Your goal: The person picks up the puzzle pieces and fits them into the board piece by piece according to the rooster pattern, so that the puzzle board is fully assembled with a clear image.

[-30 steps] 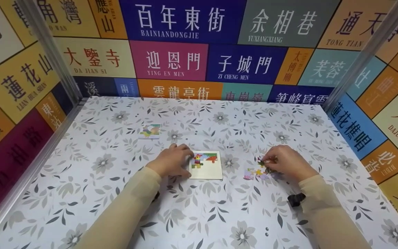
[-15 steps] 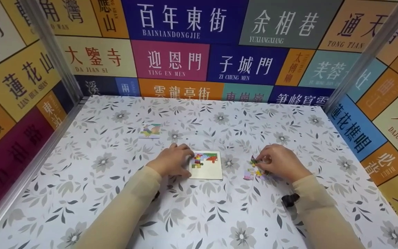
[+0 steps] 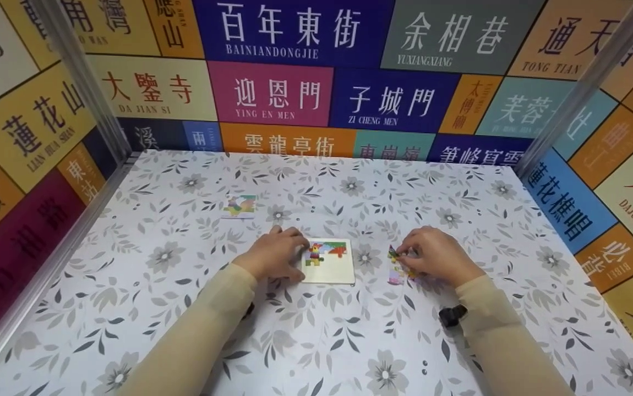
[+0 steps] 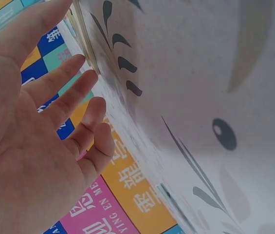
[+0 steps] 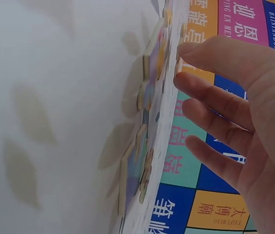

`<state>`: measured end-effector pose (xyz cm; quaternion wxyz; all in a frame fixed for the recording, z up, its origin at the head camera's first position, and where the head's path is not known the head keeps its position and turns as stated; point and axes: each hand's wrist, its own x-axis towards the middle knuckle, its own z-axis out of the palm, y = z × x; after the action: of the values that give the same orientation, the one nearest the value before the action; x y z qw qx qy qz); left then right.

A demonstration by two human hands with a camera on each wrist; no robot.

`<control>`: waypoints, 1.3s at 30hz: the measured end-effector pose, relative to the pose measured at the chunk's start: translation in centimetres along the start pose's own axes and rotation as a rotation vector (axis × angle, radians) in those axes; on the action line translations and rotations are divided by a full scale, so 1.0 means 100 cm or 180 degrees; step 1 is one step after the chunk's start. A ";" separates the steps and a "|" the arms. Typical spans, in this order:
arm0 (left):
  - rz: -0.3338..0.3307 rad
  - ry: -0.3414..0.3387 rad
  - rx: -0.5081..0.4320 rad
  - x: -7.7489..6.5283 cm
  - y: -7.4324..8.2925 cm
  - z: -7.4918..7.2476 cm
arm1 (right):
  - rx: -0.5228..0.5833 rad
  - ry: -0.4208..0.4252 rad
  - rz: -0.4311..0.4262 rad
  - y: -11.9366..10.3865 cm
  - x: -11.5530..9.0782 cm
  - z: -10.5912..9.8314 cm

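A jigsaw puzzle board [image 3: 328, 273] with a pale base lies mid-table, colourful pieces fitted along its top and upper left. My left hand [image 3: 272, 256] rests at the board's left edge, fingers by the upper corner and thumb by the lower one. The left wrist view shows the board [image 4: 85, 39] edge-on at relaxed fingertips. To the right, my right hand [image 3: 436, 256] pinches a small dark, multicoloured puzzle piece [image 3: 392, 251] between thumb and finger. Below it lie loose puzzle pieces [image 3: 395, 276], partly hidden by that hand; the right wrist view shows several pieces [image 5: 133, 165] edge-on.
A small colourful picture, seemingly joined puzzle pieces [image 3: 239, 207], lies at the back left. The table [image 3: 195, 341] has a white leaf-and-flower cover. Printed panels [image 3: 272, 96] stand along its back and sides, with clear posts at the corners.
My right hand has moved left with the pinched puzzle piece, from over the loose pieces to their left side. The left hand and the board have stayed in place.
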<state>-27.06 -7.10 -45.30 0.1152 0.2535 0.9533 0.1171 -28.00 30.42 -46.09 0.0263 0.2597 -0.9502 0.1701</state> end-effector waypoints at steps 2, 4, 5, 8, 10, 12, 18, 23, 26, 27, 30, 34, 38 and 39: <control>-0.0010 0.0004 0.0001 0.001 0.000 0.000 | -0.0017 -0.0004 0.0010 -0.001 0.001 0.000; -0.0007 0.0005 0.0015 0.001 0.000 0.000 | -0.0023 -0.0003 0.0002 -0.003 0.003 0.000; -0.0003 0.0005 0.0019 0.001 0.000 0.000 | -0.0009 -0.0001 -0.0009 -0.004 0.003 0.000; 0.0016 -0.0007 -0.0001 0.001 0.000 -0.001 | 0.0049 0.0021 -0.0048 -0.007 0.006 0.001; 0.0009 -0.0017 -0.0028 0.000 0.000 -0.001 | 0.0077 0.0035 -0.0072 -0.010 0.008 0.002; -0.0016 -0.0034 -0.0029 0.000 0.000 -0.001 | 0.0073 0.0037 -0.0096 -0.014 0.011 0.003; -0.0021 -0.0051 -0.0029 0.000 0.000 0.001 | -0.0041 0.0040 -0.0147 -0.024 0.015 0.004; 0.0010 -0.0002 -0.0020 0.000 0.000 0.000 | -0.0060 0.0082 -0.0215 -0.031 0.017 0.007; 0.0026 0.0036 -0.0055 -0.001 -0.001 0.000 | -0.0057 0.0077 -0.0215 -0.034 0.019 0.008; 0.0029 0.0042 -0.0077 -0.001 -0.001 0.000 | -0.0050 0.0068 -0.0216 -0.036 0.020 0.008; 0.0017 0.0020 -0.0117 -0.001 -0.002 0.000 | -0.0041 0.0031 -0.0253 -0.039 0.023 0.009; 0.0006 0.0015 -0.0148 -0.002 -0.002 0.000 | -0.0052 0.0043 -0.0365 -0.045 0.027 0.009; -0.0011 -0.0006 -0.0150 -0.001 -0.001 0.000 | -0.0074 0.0052 -0.0463 -0.051 0.030 0.009; -0.0016 -0.0012 -0.0147 -0.001 -0.001 -0.001 | -0.0075 0.0054 -0.0486 -0.053 0.030 0.010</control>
<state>-27.01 -7.22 -45.25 0.1231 0.2486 0.9507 0.1384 -27.93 24.34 -44.93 0.0503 0.3296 -0.9293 0.1587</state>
